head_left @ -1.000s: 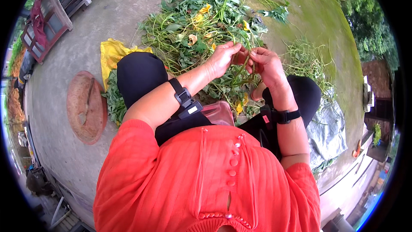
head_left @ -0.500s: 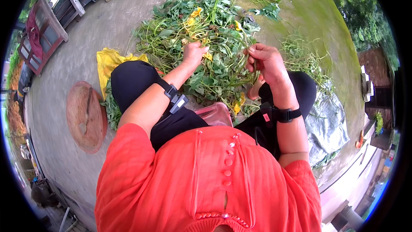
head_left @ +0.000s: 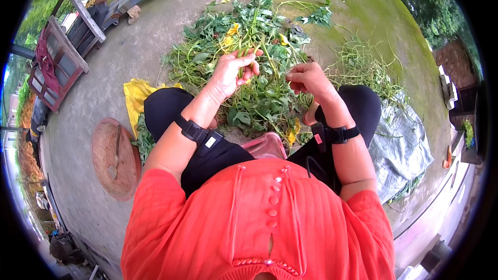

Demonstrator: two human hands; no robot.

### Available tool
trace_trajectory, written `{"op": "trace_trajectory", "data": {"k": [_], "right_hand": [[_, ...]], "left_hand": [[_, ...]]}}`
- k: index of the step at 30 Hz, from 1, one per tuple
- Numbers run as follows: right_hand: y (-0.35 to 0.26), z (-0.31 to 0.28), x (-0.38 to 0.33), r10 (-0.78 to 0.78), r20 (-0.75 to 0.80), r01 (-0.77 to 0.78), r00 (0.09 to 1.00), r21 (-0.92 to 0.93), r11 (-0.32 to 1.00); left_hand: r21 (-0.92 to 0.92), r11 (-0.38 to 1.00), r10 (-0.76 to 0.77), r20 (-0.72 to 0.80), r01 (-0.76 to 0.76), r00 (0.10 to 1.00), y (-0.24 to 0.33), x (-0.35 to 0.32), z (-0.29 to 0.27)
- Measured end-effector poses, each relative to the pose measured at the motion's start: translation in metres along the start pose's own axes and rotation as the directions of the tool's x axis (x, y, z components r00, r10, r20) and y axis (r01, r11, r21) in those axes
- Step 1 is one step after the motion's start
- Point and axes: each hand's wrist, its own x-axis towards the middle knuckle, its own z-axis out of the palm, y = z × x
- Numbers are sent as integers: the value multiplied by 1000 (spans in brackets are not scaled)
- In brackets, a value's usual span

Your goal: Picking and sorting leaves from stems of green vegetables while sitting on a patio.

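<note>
Between my knees spreads a heap of cut leafy green vines [head_left: 254, 109], with long thin stalks and a few yellow leaves. My left hand [head_left: 233, 74] is raised over it, thumb and fingers closed round green stalks [head_left: 241, 56] whose ends stick out past the fingertips. To the right, my right hand [head_left: 311, 82] hovers above the heap's right side with thumb and fingertips pinched together. Whatever may be in that pinch is too small or hidden to make out. The two hands are apart.
A pink translucent plastic container [head_left: 267, 146] sits between my legs. Left lie a yellow sack [head_left: 136, 96] and a round reddish-brown board [head_left: 106, 148] with a long-handled tool. On the right are loose bare stalks [head_left: 365, 67] and a silvery sheet [head_left: 402, 142].
My left hand has come up and turned, fingers now curled round stalks. My right hand has lowered slightly, and the long stem stretched between the hands no longer shows. The view has shifted slightly.
</note>
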Motion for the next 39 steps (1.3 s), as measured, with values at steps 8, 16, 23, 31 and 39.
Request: {"op": "trace_trajectory", "data": {"k": [8,16,23,31,39], "right_hand": [[48,62,6,184,245,-186,952,-16,982],[-15,22,-15,-23,157,-18,987,255,967],[-10,5,-13,-113,-114,95,987,-158,983],[-4,-19,-3,20,35,-38,999,659,752],[3,21,0,133,205,-244,970,788,565]], "left_hand": [[-103,994,-24,23,26,999,-19,9,-1],[147,989,53,-285,-11,957,-19,17,-34],[926,375,538,-256,44,803,-29,22,-49],[26,999,-21,-337,31,941,-22,9,-43],[-55,993,-114,-180,106,977,-67,14,13]]}}
